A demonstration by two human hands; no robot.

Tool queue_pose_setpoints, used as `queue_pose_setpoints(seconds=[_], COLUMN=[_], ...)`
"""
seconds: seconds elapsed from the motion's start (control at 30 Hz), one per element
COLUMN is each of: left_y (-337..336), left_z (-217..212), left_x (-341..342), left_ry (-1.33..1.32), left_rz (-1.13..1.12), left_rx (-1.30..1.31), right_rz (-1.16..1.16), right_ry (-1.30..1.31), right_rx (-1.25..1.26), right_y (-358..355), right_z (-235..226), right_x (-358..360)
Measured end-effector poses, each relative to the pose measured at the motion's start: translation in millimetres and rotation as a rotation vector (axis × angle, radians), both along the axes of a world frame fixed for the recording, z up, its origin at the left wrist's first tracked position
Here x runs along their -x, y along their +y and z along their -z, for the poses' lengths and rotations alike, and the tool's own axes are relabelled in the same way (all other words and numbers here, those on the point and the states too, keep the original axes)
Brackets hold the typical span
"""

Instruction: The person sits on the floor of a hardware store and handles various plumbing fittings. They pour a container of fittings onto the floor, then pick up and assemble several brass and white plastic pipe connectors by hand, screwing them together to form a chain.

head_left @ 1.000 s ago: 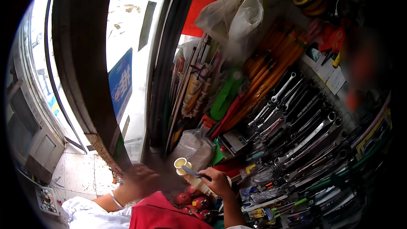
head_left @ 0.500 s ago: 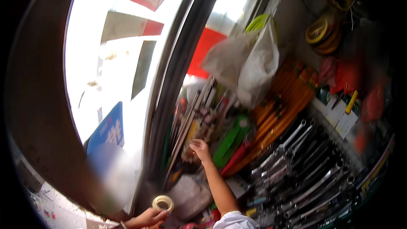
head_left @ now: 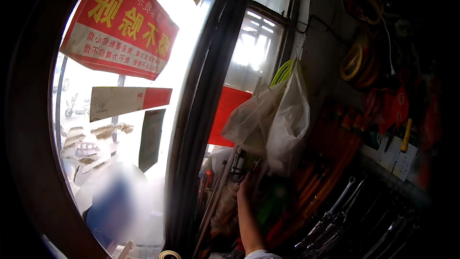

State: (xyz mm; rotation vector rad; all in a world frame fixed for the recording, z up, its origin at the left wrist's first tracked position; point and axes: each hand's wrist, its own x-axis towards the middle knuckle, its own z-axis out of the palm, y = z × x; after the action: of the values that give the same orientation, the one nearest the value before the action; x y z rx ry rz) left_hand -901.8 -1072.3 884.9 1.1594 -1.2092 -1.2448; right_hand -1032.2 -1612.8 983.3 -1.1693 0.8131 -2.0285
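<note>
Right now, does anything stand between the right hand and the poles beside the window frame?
Nothing visible stands between the right hand and the poles to its left. The whitish plastic bags hang above the hand, outside that gap. Depth is hard to judge in this dim view.

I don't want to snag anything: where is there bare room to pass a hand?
Before the plain grey wall, between the translucent white plastic bags and the round yellow coils; depth is hard to judge. It is crowded around the right hand, with long thin poles to its left and the bags above, and lower right among silver metal wrenches.
</note>
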Motion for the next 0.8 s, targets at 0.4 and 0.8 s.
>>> queue_pose_setpoints(seconds=[0.4,0.8], left_y=[-25,3], left_z=[3,33], left_x=[6,4], left_ry=[0.027,0.088], left_rz=[0.036,-0.057], left_rx=[-0.04,-0.131], right_rz=[-0.328,-0.455], right_ry=[0.127,-0.51], right_rx=[-0.28,-0.043], right_y=[10,26], right_z=[-69,-92], right_x=[56,80])
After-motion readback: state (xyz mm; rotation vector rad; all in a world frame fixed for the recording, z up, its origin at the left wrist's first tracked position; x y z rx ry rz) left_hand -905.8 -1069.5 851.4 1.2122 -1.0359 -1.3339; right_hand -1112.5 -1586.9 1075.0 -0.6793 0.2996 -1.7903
